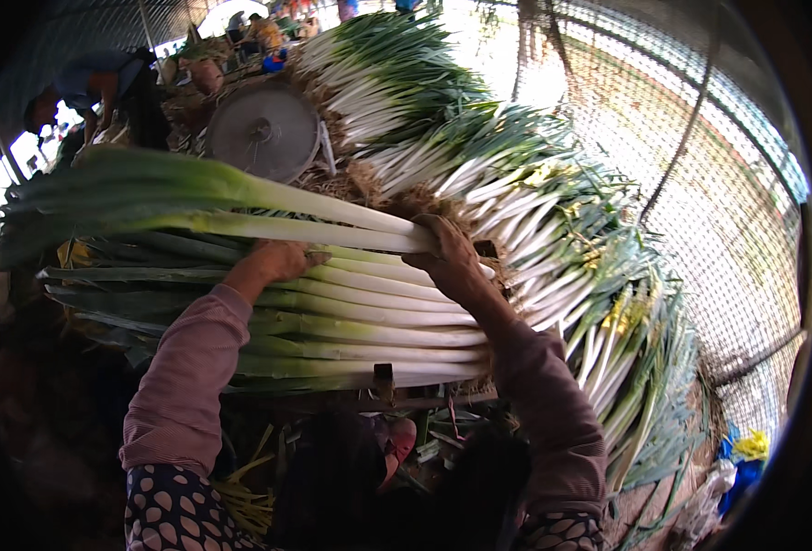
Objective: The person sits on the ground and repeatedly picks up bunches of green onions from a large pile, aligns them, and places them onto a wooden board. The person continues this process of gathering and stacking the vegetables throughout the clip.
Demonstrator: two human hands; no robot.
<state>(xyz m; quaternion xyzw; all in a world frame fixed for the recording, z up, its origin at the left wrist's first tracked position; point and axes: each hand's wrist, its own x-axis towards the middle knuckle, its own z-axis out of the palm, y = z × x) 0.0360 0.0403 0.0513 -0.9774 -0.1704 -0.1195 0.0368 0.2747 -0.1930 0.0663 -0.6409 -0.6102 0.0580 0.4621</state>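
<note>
Two long green onions (323, 205), with thick white stalks and dark green leaves, lie across my right hand (447, 258), which grips them near their root ends. Their leaves reach out to the left and blur at the tips. Below them, a row of green onions (378, 313) lies side by side on a low stand (383, 382), white ends to the right. My left hand (275, 263) rests against the upper part of this row, thumb pointing right. Its fingers are partly hidden, so I cannot tell whether they close on a stalk.
Heaps of green onions (502, 186) run along the right, beside a mesh wall (709, 227). Beyond the row stands a round grey disc (261, 131). A person (106, 82) bends over at upper left. Yellow strips (247, 492) lie near my legs, and a blue bag (746, 475) at lower right.
</note>
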